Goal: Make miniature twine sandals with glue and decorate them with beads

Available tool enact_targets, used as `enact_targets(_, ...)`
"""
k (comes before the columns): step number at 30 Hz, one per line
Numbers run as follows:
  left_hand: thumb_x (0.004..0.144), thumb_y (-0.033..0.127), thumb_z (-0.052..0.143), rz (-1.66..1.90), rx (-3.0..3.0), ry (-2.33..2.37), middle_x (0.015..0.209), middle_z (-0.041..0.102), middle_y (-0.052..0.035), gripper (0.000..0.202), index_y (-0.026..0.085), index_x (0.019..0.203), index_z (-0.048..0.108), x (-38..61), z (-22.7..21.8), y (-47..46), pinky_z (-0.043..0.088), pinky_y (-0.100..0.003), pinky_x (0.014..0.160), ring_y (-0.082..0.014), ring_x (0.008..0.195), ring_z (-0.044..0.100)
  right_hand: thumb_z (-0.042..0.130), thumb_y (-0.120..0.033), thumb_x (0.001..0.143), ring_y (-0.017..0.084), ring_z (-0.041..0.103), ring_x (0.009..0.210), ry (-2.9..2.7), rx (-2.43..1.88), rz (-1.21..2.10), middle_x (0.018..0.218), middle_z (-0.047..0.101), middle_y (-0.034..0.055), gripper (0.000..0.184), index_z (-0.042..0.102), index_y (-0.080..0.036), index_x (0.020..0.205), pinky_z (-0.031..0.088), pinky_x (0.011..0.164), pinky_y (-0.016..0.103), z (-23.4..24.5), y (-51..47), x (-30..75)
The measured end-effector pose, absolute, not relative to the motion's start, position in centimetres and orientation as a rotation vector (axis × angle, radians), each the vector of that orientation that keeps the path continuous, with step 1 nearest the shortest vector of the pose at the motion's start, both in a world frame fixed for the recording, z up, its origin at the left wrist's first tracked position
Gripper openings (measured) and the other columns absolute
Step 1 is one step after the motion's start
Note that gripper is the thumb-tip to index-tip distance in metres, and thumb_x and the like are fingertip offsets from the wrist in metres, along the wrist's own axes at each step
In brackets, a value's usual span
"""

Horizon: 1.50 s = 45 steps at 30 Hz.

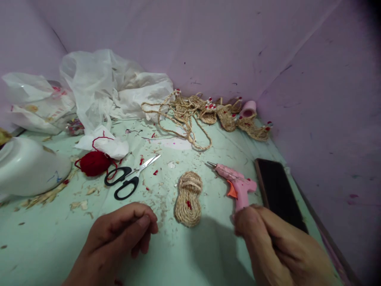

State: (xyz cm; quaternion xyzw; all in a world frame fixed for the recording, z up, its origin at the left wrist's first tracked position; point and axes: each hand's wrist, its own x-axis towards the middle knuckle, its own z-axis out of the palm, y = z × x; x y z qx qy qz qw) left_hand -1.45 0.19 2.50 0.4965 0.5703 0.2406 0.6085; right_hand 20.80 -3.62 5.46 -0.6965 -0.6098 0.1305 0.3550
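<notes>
Landmark: small tan slipper-shaped piece of coiled rope [188,198], red fleck on top, lying flat on the pale green table cover [171,256], between the two hands, touched by neither.

Right hand [276,246]: right of the slipper, curled at the lower handle of a pink plastic glue gun with orange trigger [233,176]. Knuckles hide the grip; cannot tell whether it is tight. Metal nozzle points up-left, past the slipper's far end.

Left hand [125,234]: left of the slipper, near; thumb pressed against curled fingers, nothing visible between.

Scissors with black handles [144,166]: left of the slipper, farther back.

Handling, my judgement: hold the gun by its handle, keep fingers off the nozzle, steady the slipper by its edge, brush aside loose scraps.
</notes>
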Motion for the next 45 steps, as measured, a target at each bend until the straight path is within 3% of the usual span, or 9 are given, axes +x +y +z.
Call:
enact_targets(3,0.075,0.045,0.052,0.556,1.128,1.333,0.05,0.048,0.0019,0.032,0.019,0.058,0.057,-0.8,2.9,0.3,0.032,-0.019,0.048,-0.0094,0.05,0.04,0.049,-0.025,0.081,0.011,0.05,0.041,-1.486,-1.77,0.405,0.053,0.057,-0.0013,0.02,0.063,-0.02,0.068,0.039,0.04,0.021,5.2,-3.1,21.1)
enact_targets(9,0.072,0.047,0.054,0.556,1.147,1.378,0.053,0.048,0.0023,0.031,0.019,0.062,0.058,-0.4,2.7,0.4,0.032,-0.018,0.047,-0.0092,0.051,0.039,0.059,-0.022,0.073,0.015,0.062,0.056,-1.427,-1.696,0.444,0.065,0.068,0.0008,0.011,0.067,-0.02,0.066,0.047,0.052,0.022,4.5,-2.6,21.4)
enact_targets(16,0.064,0.043,0.06,0.436,1.092,1.517,0.043,0.045,0.0061,0.026,0.018,0.072,0.059,0.7,2.4,0.9,0.025,-0.017,0.038,-0.0068,0.04,0.035,0.059,-0.021,0.069,0.011,0.053,0.041,-1.49,-1.949,0.676,0.05,0.061,-0.0016,0.009,0.061,-0.018,0.06,0.039,0.041,0.02,3.3,-2.0,21.3)
enact_targets(21,0.065,0.041,0.055,0.323,1.119,1.479,0.054,0.053,0.0044,0.028,0.015,0.075,0.057,1.7,1.9,1.6,0.027,-0.017,0.035,-0.0053,0.035,0.039,0.055,-0.022,0.074,0.017,0.061,0.056,-1.647,-2.055,0.868,0.062,0.068,0.0038,0.012,0.066,-0.018,0.072,0.043,0.053,0.025,2.6,-1.8,20.8)
enact_targets(29,0.071,0.037,0.044,0.122,1.362,1.434,0.045,0.046,0.0053,0.025,0.016,0.066,0.055,3.5,1.7,3.1,0.028,-0.018,0.033,-0.008,0.032,0.041,0.05,-0.022,0.074,0.017,0.062,0.058,-1.579,-2.01,1.053,0.065,0.07,0.0046,0.02,0.07,-0.018,0.069,0.04,0.051,0.024,1.2,-1.2,20.5)
enact_targets(38,0.065,0.026,0.044,0.185,1.579,1.452,0.04,0.045,0.0047,0.018,0.017,0.049,0.048,3.1,0.7,2.8,0.024,-0.02,0.039,-0.0077,0.036,0.037,0.05,-0.022,0.07,0.017,0.061,0.056,-1.484,-2.092,0.988,0.061,0.068,0.0044,0.018,0.067,-0.018,0.063,0.038,0.049,0.023,0.9,-1.1,19.3)
enact_targets(45,0.062,0.021,0.041,0.195,1.673,1.438,0.039,0.04,0.0053,0.017,0.018,0.046,0.044,3.1,0.7,2.9,0.021,-0.02,0.04,-0.008,0.038,0.035,0.05,-0.022,0.069,0.016,0.058,0.054,-1.535,-2.119,0.938,0.058,0.065,0.0036,0.016,0.064,-0.018,0.061,0.036,0.048,0.022,0.6,-1.2,19.0)
